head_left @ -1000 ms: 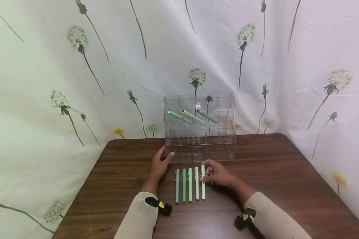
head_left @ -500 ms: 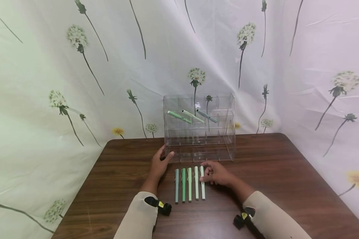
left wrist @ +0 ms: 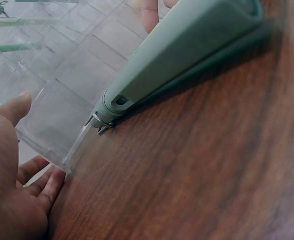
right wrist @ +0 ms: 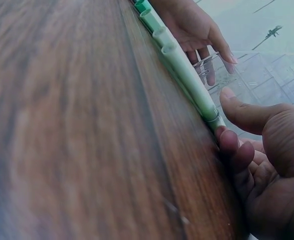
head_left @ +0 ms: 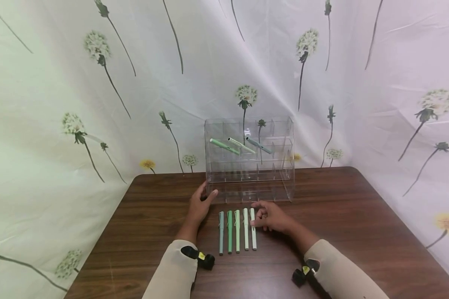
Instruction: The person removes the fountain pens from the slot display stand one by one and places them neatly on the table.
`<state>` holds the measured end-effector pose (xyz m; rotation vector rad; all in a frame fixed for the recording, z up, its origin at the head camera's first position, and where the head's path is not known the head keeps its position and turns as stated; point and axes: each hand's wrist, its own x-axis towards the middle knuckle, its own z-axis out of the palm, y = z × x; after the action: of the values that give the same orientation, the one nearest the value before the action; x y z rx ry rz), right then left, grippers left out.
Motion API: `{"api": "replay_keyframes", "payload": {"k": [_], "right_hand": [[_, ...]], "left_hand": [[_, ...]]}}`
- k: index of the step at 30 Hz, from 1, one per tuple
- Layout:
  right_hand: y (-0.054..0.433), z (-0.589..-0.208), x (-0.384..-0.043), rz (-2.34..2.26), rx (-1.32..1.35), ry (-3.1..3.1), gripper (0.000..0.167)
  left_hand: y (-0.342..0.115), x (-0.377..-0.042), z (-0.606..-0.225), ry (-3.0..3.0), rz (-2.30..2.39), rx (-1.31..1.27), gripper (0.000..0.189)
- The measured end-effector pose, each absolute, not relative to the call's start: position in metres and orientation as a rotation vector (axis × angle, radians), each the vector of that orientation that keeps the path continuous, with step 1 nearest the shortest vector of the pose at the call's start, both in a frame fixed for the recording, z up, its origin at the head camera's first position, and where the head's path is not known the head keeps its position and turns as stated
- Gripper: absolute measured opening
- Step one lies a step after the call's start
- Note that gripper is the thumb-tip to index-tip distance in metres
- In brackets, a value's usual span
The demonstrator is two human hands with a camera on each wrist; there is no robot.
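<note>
Five pens lie side by side on the wooden table: a grey-blue pen [head_left: 221,232], a green pen [head_left: 230,231], a light green pen [head_left: 237,230], a pale cream-green pen [head_left: 246,229] and a white pen [head_left: 254,236] at the right end. My right hand [head_left: 271,216] pinches the white pen near its capped end, the other fingers curled. My left hand [head_left: 200,207] rests at the lower left corner of a clear acrylic organizer [head_left: 250,181], thumb in front and relaxed fingers along its side. In the left wrist view, the grey-blue pen [left wrist: 181,55] looms large.
Three more pens lean in the organizer's upper row: a green pen [head_left: 224,146], a cream pen [head_left: 241,145] and a grey-blue pen [head_left: 259,145]. A dandelion-print curtain [head_left: 153,83] hangs behind the table [head_left: 153,195].
The white pen has shifted slightly, its capped end coming down close to level with its neighbour, my right hand staying on it. The left hand has not moved.
</note>
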<state>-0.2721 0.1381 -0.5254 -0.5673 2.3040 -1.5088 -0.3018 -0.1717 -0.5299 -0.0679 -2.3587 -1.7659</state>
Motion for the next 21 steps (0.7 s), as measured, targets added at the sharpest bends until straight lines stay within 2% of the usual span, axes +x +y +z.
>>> {"api": "replay_keyframes", "payload": {"k": [21], "right_hand": [[0.144, -0.515, -0.269, -1.582, -0.580, 2.200, 0.071]], "left_hand": [[-0.173, -0.300, -0.529, -2.380, -1.758, -0.062, 0.073]]}}
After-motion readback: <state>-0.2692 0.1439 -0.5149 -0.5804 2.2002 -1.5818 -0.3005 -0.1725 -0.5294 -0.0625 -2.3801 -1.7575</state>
